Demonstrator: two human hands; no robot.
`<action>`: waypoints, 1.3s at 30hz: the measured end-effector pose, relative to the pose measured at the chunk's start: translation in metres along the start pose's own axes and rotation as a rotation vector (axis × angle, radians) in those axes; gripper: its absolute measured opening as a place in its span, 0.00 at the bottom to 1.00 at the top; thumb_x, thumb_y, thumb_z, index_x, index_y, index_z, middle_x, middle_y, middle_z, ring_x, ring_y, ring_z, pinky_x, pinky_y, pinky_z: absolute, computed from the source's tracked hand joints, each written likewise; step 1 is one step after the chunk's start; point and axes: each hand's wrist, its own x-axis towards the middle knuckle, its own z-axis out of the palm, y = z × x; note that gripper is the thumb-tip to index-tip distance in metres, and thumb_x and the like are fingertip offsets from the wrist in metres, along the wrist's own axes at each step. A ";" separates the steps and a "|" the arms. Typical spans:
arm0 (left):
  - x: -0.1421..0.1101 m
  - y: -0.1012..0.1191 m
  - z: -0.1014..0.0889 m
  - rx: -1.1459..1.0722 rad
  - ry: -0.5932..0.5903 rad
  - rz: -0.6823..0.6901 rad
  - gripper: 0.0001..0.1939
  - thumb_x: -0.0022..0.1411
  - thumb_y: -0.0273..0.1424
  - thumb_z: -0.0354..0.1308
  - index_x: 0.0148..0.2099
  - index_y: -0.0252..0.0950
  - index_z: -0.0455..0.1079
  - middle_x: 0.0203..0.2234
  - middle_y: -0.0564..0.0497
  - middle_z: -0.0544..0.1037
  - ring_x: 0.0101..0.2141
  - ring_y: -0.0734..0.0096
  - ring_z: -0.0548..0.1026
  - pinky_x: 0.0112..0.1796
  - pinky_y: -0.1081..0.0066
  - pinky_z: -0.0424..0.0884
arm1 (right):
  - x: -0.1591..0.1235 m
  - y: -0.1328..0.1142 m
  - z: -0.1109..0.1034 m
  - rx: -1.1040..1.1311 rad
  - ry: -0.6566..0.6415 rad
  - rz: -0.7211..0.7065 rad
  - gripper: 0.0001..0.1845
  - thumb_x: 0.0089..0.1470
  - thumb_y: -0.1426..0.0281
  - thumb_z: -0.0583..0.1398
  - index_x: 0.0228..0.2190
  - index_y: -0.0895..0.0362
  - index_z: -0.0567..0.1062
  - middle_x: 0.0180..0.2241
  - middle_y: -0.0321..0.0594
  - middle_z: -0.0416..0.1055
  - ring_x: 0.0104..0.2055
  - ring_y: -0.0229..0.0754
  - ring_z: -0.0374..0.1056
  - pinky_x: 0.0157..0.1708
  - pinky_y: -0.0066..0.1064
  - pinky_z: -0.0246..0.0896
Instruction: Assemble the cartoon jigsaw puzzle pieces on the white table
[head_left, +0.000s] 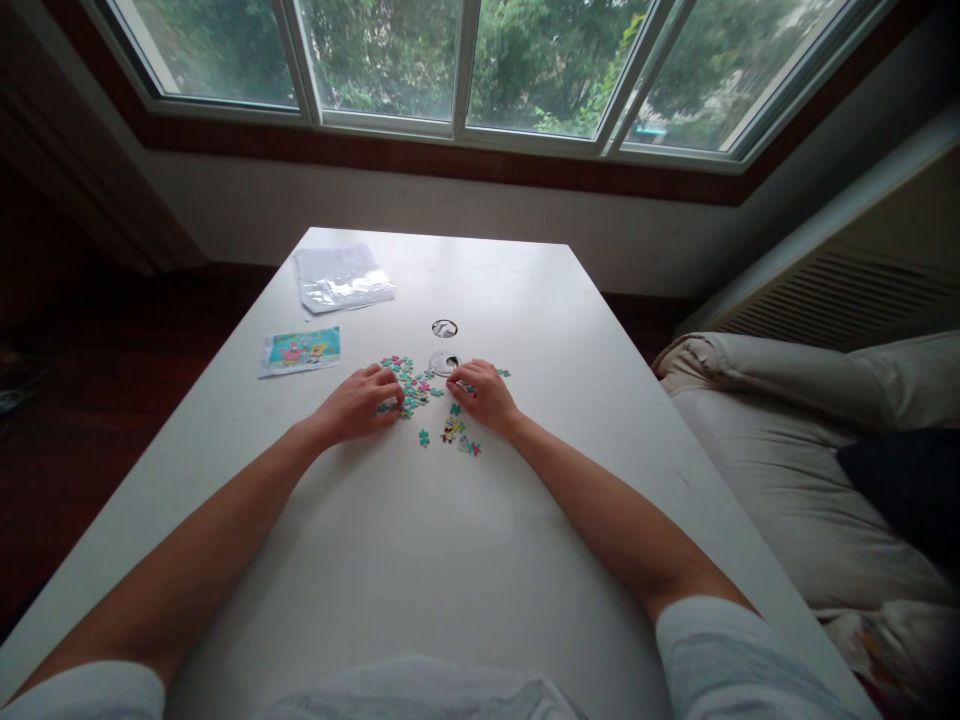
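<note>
Several small teal and pink jigsaw pieces (411, 385) lie scattered in the middle of a white table (420, 560). My left hand (361, 402) rests on the left side of the pile, fingers curled onto the pieces. My right hand (486, 394) lies on the right side, fingertips pinched on a piece at the pile's edge. A few loose pieces, one yellow (452, 430), sit just in front of the hands. A small clear round lid or cap (444, 362) stands behind the pile.
A printed picture card (300, 351) lies to the left, a clear plastic bag (341, 277) farther back. A round cable hole (444, 328) is in the tabletop. A pale sofa (810, 480) stands along the table's right edge. Windows run behind.
</note>
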 end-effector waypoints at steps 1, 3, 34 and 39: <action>0.000 0.000 0.000 -0.001 0.000 -0.003 0.05 0.64 0.33 0.60 0.42 0.42 0.74 0.39 0.48 0.74 0.44 0.60 0.69 0.48 0.61 0.65 | 0.000 0.000 0.000 -0.001 0.002 0.001 0.07 0.62 0.67 0.60 0.33 0.52 0.78 0.35 0.41 0.78 0.42 0.46 0.69 0.51 0.41 0.57; 0.001 0.000 0.001 -0.006 -0.002 -0.004 0.04 0.64 0.33 0.59 0.41 0.41 0.74 0.39 0.48 0.73 0.44 0.60 0.69 0.48 0.62 0.65 | 0.000 0.000 0.001 -0.001 0.006 0.002 0.07 0.62 0.67 0.60 0.33 0.52 0.78 0.35 0.40 0.78 0.42 0.46 0.69 0.51 0.41 0.57; 0.001 0.003 0.007 -0.034 0.024 0.018 0.05 0.63 0.34 0.61 0.41 0.41 0.74 0.40 0.48 0.74 0.44 0.60 0.70 0.49 0.61 0.67 | 0.000 0.001 0.001 -0.001 0.007 0.008 0.06 0.61 0.67 0.60 0.33 0.52 0.78 0.35 0.40 0.78 0.42 0.46 0.69 0.51 0.41 0.57; 0.001 0.004 0.007 -0.028 0.026 0.036 0.05 0.63 0.33 0.60 0.41 0.41 0.74 0.40 0.48 0.74 0.44 0.61 0.70 0.49 0.61 0.67 | 0.000 0.001 0.001 0.001 0.010 0.001 0.06 0.62 0.67 0.60 0.33 0.51 0.78 0.35 0.40 0.78 0.41 0.46 0.69 0.51 0.41 0.57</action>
